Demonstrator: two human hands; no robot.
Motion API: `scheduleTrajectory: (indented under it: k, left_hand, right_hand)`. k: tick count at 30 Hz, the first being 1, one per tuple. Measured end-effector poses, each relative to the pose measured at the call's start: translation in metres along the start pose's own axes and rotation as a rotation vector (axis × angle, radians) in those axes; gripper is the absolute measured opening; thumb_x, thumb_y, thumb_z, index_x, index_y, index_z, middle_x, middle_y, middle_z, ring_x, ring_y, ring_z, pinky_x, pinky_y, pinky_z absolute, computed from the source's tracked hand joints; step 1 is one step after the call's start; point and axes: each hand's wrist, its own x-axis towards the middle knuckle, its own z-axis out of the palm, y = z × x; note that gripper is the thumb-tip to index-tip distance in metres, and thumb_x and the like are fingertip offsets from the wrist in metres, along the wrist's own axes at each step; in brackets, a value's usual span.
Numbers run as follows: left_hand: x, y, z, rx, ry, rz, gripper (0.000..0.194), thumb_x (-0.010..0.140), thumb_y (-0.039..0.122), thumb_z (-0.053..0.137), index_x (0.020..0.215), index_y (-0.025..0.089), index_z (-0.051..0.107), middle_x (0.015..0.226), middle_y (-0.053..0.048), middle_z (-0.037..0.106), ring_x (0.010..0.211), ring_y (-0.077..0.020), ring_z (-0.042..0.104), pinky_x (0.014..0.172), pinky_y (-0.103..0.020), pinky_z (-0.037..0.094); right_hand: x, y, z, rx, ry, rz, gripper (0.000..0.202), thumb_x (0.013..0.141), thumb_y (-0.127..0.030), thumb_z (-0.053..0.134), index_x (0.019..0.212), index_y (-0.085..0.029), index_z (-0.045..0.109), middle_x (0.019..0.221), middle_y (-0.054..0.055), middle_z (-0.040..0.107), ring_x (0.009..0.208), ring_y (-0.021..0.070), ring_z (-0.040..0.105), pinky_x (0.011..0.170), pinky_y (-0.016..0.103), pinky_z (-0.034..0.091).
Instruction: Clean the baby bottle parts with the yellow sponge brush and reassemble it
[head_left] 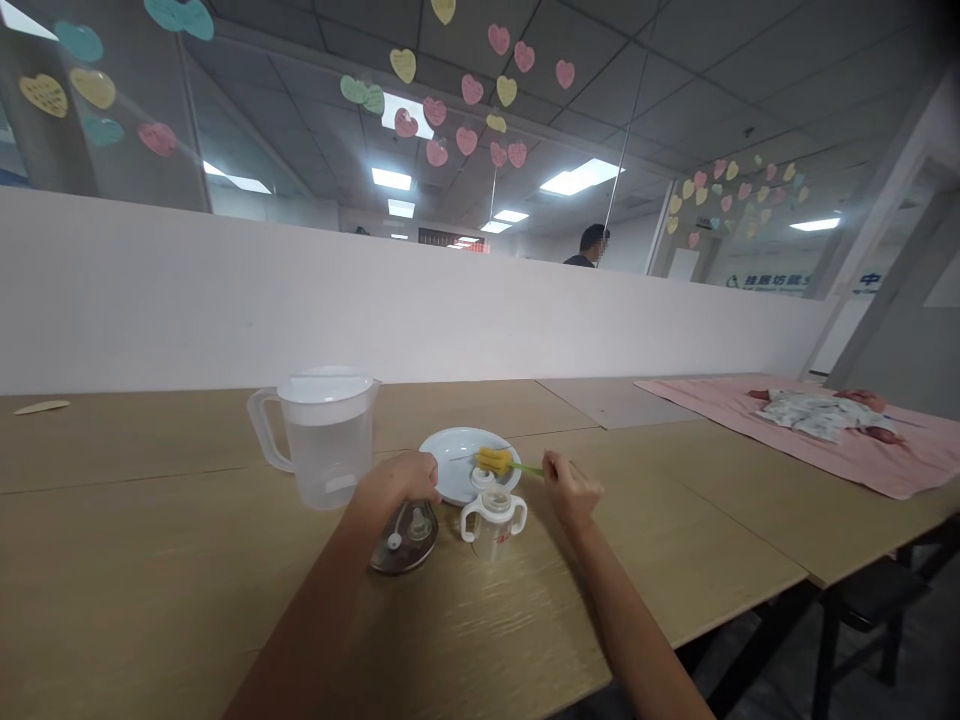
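My right hand [571, 488] is closed round the green handle of a bottle brush, whose yellow sponge head [493, 460] lies over the white plate [442, 455]. Fingers curled, my left hand [405, 478] is at the plate's left rim; what it grips, if anything, is hidden. In front of the plate stands a clear baby bottle [491, 540] with two white handles and no cap on. A small white bottle part [482, 478] sits just behind it. Below my left wrist, a metal dish [405, 560] holds a clear nipple [419, 524] and a thin tube with a white end.
A clear lidded pitcher [330, 450] stands left of the plate. At the far right, a baby-like figure in patterned clothing [810, 413] lies on a pink cloth [720, 410]. A low white wall [450, 320] runs behind the table, with a person [589, 248] beyond the glass.
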Motion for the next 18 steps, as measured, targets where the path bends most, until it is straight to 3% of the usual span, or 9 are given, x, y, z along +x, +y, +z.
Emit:
scheduleTrajectory:
  k: [4, 8, 18]
  left_hand:
    - [-0.001, 0.000, 0.002, -0.002, 0.043, 0.019, 0.034, 0.063, 0.027, 0.062, 0.096, 0.017, 0.065, 0.099, -0.008, 0.068, 0.078, -0.0209, 0.062, 0.054, -0.024, 0.039]
    - [0.006, -0.003, 0.005, -0.013, 0.056, 0.023, 0.042, 0.067, 0.028, 0.059, 0.107, 0.019, 0.061, 0.093, -0.006, 0.068, 0.075, -0.0193, 0.062, 0.056, -0.024, 0.039]
    - [0.021, 0.000, 0.022, -0.005, 0.193, 0.154, 0.030, 0.074, 0.034, 0.054, 0.098, 0.022, 0.065, 0.097, -0.006, 0.068, 0.081, -0.0199, 0.061, 0.062, -0.025, 0.039]
  right_hand:
    - [0.004, -0.009, -0.003, 0.115, -0.074, -0.103, 0.035, 0.089, -0.036, 0.042, 0.071, -0.019, 0.068, 0.047, 0.003, 0.053, 0.047, 0.0101, 0.045, 0.050, 0.022, 0.028]
    - [0.003, -0.018, 0.000, 0.252, -0.074, -0.106, 0.033, 0.087, -0.033, 0.043, 0.073, -0.019, 0.068, 0.049, 0.001, 0.055, 0.045, 0.0088, 0.045, 0.050, 0.020, 0.030]
    - [0.005, -0.025, 0.002, 0.500, -0.242, 0.256, 0.037, 0.077, -0.048, 0.048, 0.071, -0.016, 0.066, 0.042, -0.007, 0.038, 0.040, 0.0082, 0.035, 0.046, 0.020, 0.030]
